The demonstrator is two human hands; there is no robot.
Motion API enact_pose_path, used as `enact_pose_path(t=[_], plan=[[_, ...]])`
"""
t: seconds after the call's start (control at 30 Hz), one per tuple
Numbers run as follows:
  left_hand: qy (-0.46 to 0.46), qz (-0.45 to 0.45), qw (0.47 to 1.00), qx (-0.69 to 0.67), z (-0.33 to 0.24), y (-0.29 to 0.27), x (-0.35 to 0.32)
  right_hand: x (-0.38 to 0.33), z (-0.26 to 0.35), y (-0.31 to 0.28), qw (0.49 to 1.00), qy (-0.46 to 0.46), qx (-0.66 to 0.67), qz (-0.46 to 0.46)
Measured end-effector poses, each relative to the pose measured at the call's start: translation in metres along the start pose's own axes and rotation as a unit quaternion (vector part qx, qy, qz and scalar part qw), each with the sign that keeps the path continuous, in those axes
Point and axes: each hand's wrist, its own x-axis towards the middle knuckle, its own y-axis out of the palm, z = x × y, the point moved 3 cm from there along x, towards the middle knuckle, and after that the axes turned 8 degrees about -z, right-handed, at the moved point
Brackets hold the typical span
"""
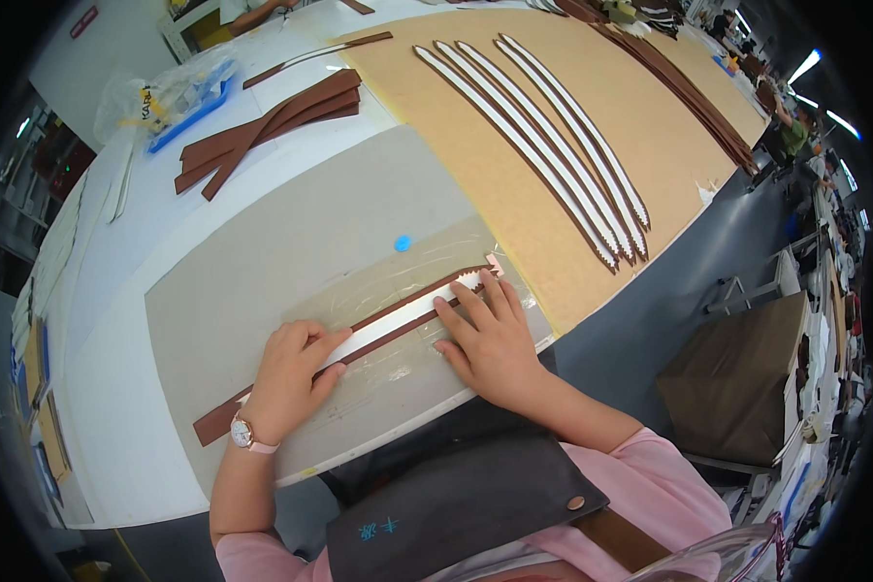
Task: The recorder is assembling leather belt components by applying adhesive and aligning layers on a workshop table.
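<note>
A long brown strip [361, 351] with a white band along its middle lies aslant on the grey mat in front of me. My left hand [293, 373] rests on its lower left part, the thumb and forefinger apart on the band and the other fingers bent. Toward the strip's upper right end, my right hand [490, 335] lies with spread fingers, the tips touching the band and its notched edge. That end of the strip is partly under my fingers. A small pale pink piece [496, 263] sits by the tip.
The grey mat [291, 242] bears a blue dot [404, 243]. Several brown-and-white strips [543, 145] lie on tan board at the right. Brown strips [272, 131] are stacked at the left, near a blue tray [196, 107] with plastic wrap. A brown box [732, 378] stands beyond the table edge.
</note>
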Motion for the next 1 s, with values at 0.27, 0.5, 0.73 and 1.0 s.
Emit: enact_pose_path(t=[0.27, 0.5, 0.73, 1.0], plan=[[0.001, -0.001, 1.000, -0.028, 0.005, -0.002, 0.004, 0.005, -0.002, 0.003, 0.999, -0.014, 0.035, -0.027], [0.002, -0.010, 1.000, -0.013, 0.001, 0.000, 0.008, 0.004, -0.003, 0.003, 0.999, -0.019, 0.031, -0.038], [-0.019, -0.017, 1.000, -0.010, -0.004, 0.002, 0.008, 0.000, -0.005, 0.007, 0.998, 0.007, 0.010, -0.054], [0.092, -0.004, 0.994, 0.055, -0.028, 0.011, 0.017, 0.000, -0.006, 0.008, 0.999, 0.012, -0.003, -0.050]])
